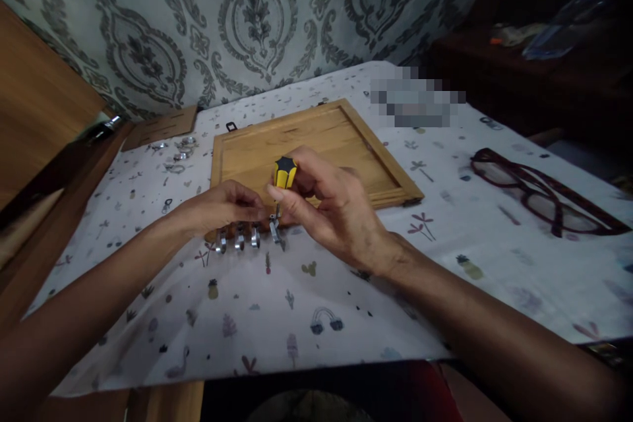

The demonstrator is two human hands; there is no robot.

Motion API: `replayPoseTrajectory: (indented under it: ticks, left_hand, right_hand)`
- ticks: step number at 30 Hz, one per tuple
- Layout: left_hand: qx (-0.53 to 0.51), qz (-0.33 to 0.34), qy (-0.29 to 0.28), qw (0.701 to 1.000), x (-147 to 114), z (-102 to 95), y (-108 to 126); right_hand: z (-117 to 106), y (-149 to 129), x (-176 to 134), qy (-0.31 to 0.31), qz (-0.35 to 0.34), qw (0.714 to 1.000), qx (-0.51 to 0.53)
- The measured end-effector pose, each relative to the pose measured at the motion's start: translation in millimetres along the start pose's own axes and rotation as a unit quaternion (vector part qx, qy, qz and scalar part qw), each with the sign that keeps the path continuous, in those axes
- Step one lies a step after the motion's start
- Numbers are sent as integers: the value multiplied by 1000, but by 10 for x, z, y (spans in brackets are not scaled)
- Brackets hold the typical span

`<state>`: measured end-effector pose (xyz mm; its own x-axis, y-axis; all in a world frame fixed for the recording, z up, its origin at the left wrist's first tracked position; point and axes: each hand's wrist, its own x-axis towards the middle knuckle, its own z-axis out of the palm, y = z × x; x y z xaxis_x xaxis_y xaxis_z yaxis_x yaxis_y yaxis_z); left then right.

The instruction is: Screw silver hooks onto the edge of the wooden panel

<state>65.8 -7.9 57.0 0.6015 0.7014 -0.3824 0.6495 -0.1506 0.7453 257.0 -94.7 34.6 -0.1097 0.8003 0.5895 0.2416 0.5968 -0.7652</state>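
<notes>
My right hand (329,201) is closed around a screwdriver (285,175) with a yellow and black handle. The screwdriver stands nearly upright, its shaft pointing down at a shiny metal hook (275,231) by the near edge of a framed wooden board (316,151). Left of that hook, several similar metal hooks (240,237) line the same edge. My left hand (230,206) is just above them, fingers curled and pinched close to the screwdriver's shaft. What those fingertips hold, if anything, is hidden.
More loose metal hooks (182,148) lie at the left, near a brown slotted cardboard piece (161,128). Dark-red eyeglasses (544,194) rest on the right of the patterned tablecloth (346,323). A blurred-out object (418,102) sits behind the board, and a papered wall (257,13) rises beyond.
</notes>
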Motion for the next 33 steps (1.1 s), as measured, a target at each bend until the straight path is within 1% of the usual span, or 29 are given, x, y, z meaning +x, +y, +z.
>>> replayPoseTrajectory:
  ticks: [3, 5, 7, 10, 13, 17, 20, 22, 25, 33]
  left_hand:
    - [-67, -32, -33, 997, -47, -36, -65]
    - [-93, -29, -25, 995, -85, -44, -120]
    - [-93, -16, -9, 996, -128, -28, -158]
    - [-44, 34, 20, 998, -206, 48, -149]
    - [40, 121, 63, 990, -306, 163, -98]
    - [163, 216, 126, 954, -432, 304, -114]
    - [194, 263, 158, 932, -469, 368, -205]
    - [202, 280, 166, 924, -465, 393, -266]
    - [213, 286, 170, 919, -444, 411, -313]
    - [236, 310, 150, 909, -402, 342, -246]
  right_hand:
    - [0, -4, -6, 6, -2, 1000, -16]
    - [6, -2, -11, 13, -4, 1000, -25]
    - [14, 1, -16, 19, 1, 999, -29]
    - [20, 1, -20, 20, 13, 999, -30]
    - [14, -5, -15, 17, 18, 999, -36]
    - [7, -4, -8, 17, 13, 999, -37]
    - [14, 5, -12, 24, 9, 999, -39]
    - [22, 10, -15, 28, 9, 999, -39]
    - [32, 13, -16, 26, 12, 999, -38]
    - [27, 8, -21, 15, 13, 1000, -22]
